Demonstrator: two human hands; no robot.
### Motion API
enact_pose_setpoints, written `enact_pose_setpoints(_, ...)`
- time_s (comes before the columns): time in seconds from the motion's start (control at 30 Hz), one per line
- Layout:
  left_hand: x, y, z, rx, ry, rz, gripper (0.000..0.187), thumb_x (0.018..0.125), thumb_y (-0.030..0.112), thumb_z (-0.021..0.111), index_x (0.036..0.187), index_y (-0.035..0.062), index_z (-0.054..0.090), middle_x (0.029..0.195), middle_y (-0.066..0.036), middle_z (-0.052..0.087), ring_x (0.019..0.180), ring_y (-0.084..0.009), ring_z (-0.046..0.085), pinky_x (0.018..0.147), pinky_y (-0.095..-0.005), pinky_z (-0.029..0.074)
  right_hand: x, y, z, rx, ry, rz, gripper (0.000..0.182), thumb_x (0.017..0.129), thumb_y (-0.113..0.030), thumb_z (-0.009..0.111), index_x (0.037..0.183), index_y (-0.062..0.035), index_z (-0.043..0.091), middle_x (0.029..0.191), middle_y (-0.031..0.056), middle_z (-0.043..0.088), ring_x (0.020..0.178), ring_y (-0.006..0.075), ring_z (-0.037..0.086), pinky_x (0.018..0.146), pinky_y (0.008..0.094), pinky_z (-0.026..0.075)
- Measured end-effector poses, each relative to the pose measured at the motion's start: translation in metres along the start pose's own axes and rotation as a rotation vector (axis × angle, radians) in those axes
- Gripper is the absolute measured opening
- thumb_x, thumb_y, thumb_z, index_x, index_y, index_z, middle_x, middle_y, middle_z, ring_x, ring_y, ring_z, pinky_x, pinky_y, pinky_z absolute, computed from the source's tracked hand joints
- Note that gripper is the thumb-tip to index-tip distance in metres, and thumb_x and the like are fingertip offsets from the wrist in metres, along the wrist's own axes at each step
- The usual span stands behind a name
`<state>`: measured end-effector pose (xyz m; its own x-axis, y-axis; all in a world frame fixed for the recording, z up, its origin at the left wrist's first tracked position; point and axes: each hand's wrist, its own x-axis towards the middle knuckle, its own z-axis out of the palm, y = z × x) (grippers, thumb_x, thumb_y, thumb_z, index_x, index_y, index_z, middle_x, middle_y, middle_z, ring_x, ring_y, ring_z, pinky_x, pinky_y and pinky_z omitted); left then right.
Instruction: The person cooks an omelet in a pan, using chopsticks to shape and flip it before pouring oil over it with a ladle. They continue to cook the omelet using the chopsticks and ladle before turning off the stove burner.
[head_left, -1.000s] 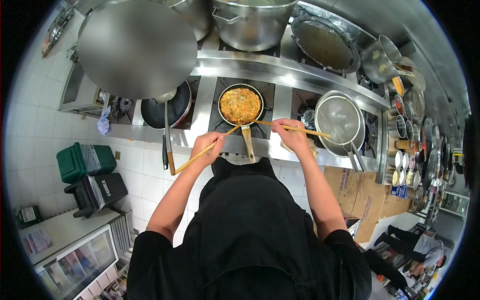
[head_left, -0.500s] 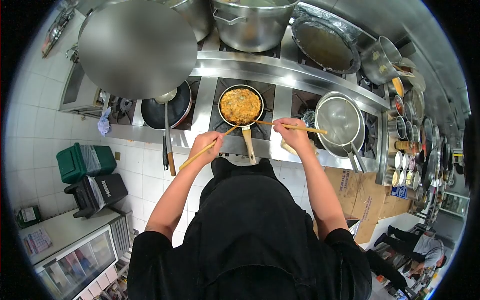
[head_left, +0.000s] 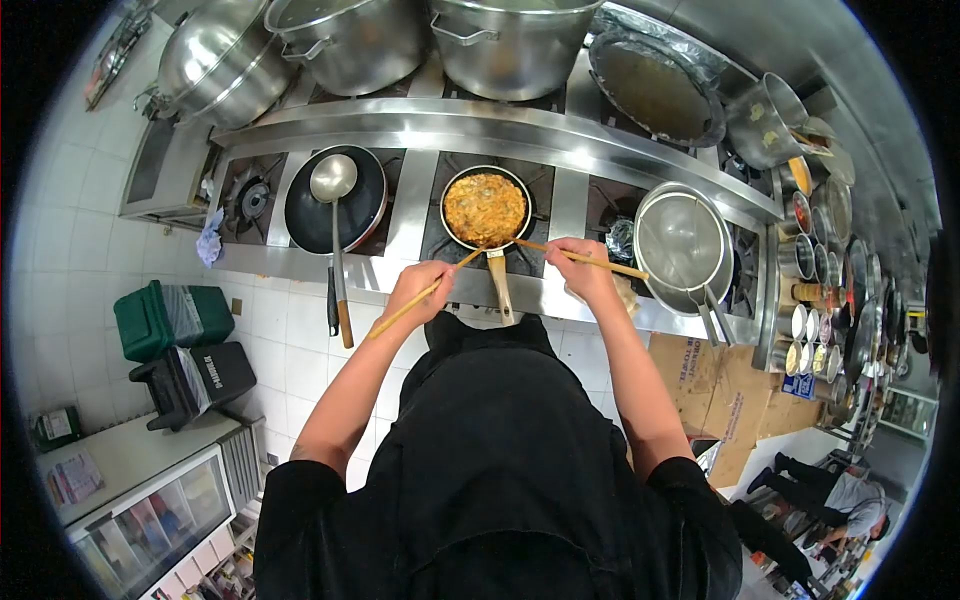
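Note:
My left hand (head_left: 420, 283) is closed around a long wooden chopstick (head_left: 402, 311). Its tip reaches the near edge of a small frying pan (head_left: 444, 222). A second chopstick (head_left: 627, 270) is pinched in my right hand (head_left: 582, 266), and its tip meets the same near edge from the right. An orange-brown, lumpy pancake-like food (head_left: 486, 207) fills most of the pan. The pan's light wooden handle (head_left: 501, 288) points toward me between my two hands, and neither hand touches it.
Left on the stove, a black wok (head_left: 303, 217) holds a large ladle (head_left: 334, 178). Mesh strainers (head_left: 678, 240) stand to the right. Big stockpots (head_left: 510, 55) line the back ledge. Containers of ingredients (head_left: 797, 320) sit far right, above cardboard (head_left: 715, 400). Another person (head_left: 835, 500) is at lower right.
The outer end of my right chopstick has dipped slightly, and both tips remain by the pan's near edge. The grey blurred patch at upper left is gone, so the ladle bowl and metal pots show.

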<state>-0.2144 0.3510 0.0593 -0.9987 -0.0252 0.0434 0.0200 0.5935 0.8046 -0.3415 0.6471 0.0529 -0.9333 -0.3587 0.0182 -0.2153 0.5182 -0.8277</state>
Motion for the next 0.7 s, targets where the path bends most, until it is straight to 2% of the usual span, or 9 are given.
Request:
enact_pose_setpoints(0.07, 0.002, -0.005, 0.001, 0.044, -0.009, 0.039, 0.024, 0.099, 0.017, 0.061, 0.103, -0.0024, 0.075, 0.080, -0.014, 0.075, 0.074, -0.0239, 0.073, 0.069, -0.0342, 0.057, 0.002, -0.007, -0.003, -0.026, 0.012, -0.019, 0.023, 0.091, -0.023, 0.073, 0.096, -0.0016, 0.078, 0.074, 0.0175, 0.072, 0.067, 0.0305, 0.073, 0.065, 0.0363, 0.056)
enact_pose_setpoints(0.17, -0.002, 0.020, -0.015, 0.039, -0.010, 0.030, 0.024, 0.100, 0.016, 0.061, 0.104, -0.0026, 0.075, 0.081, -0.014, 0.075, 0.073, -0.0227, 0.074, 0.068, -0.0333, 0.057, -0.002, -0.033, -0.008, 0.002, 0.015, -0.033, 0.023, 0.091, -0.023, 0.073, 0.097, -0.0013, 0.078, 0.075, 0.0171, 0.073, 0.067, 0.0283, 0.073, 0.065, 0.0354, 0.056)
enact_pose_setpoints(0.23, -0.007, 0.024, -0.026, -0.089, 0.079, -0.043, 0.020, 0.096, 0.015, 0.063, 0.102, -0.0009, 0.075, 0.081, -0.017, 0.072, 0.073, -0.0340, 0.070, 0.068, -0.0397, 0.055, -0.002, -0.032, -0.002, 0.060, 0.007, -0.042, 0.023, 0.091, -0.022, 0.073, 0.098, -0.0012, 0.078, 0.076, 0.0166, 0.073, 0.067, 0.0268, 0.073, 0.065, 0.0349, 0.056)
enact_pose_setpoints(0.3, -0.006, 0.013, -0.031, -0.093, 0.069, -0.073, 0.021, 0.097, 0.015, 0.063, 0.103, -0.0008, 0.075, 0.082, -0.017, 0.072, 0.074, -0.0325, 0.071, 0.069, -0.0393, 0.055, -0.001, -0.015, 0.014, 0.153, -0.033, 0.026, 0.023, 0.091, -0.021, 0.073, 0.099, -0.0007, 0.078, 0.075, 0.0136, 0.074, 0.067, 0.0203, 0.072, 0.065, 0.0331, 0.055)
enact_pose_setpoints(0.4, -0.005, -0.004, -0.029, 0.056, 0.026, -0.084, 0.021, 0.097, 0.015, 0.063, 0.103, -0.0011, 0.075, 0.082, -0.015, 0.074, 0.075, -0.0300, 0.072, 0.071, -0.0380, 0.056, -0.002, -0.015, 0.013, 0.135, -0.029, 0.046, 0.022, 0.093, -0.021, 0.072, 0.099, -0.0010, 0.078, 0.075, 0.0109, 0.075, 0.068, 0.0156, 0.070, 0.066, 0.0313, 0.055)
enact_pose_setpoints(0.57, -0.008, 0.011, -0.038, -0.061, 0.113, -0.122, 0.020, 0.097, 0.016, 0.063, 0.102, 0.0001, 0.075, 0.080, -0.016, 0.072, 0.072, -0.0312, 0.070, 0.068, -0.0393, 0.055, -0.003, -0.029, 0.018, 0.199, -0.031, 0.069, 0.023, 0.094, -0.022, 0.071, 0.102, -0.0012, 0.078, 0.076, 0.0094, 0.075, 0.069, 0.0132, 0.070, 0.067, 0.0291, 0.055)
enact_pose_setpoints(0.63, -0.005, -0.004, -0.032, 0.000, 0.089, -0.105, 0.021, 0.098, 0.016, 0.063, 0.102, -0.0001, 0.075, 0.080, -0.015, 0.072, 0.071, -0.0303, 0.071, 0.067, -0.0383, 0.055, -0.003, -0.022, 0.027, 0.269, -0.029, 0.060, 0.023, 0.094, -0.022, 0.071, 0.102, -0.0010, 0.078, 0.076, 0.0091, 0.075, 0.069, 0.0131, 0.070, 0.068, 0.0284, 0.055)
enact_pose_setpoints(0.7, -0.004, -0.008, -0.033, 0.063, 0.069, -0.086, 0.022, 0.098, 0.017, 0.062, 0.102, -0.0003, 0.075, 0.079, -0.015, 0.072, 0.070, -0.0293, 0.071, 0.067, -0.0372, 0.055, -0.004, -0.011, 0.027, 0.169, -0.049, 0.075, 0.024, 0.094, -0.021, 0.071, 0.103, -0.0002, 0.078, 0.079, 0.0097, 0.077, 0.071, 0.0134, 0.071, 0.068, 0.0283, 0.056)
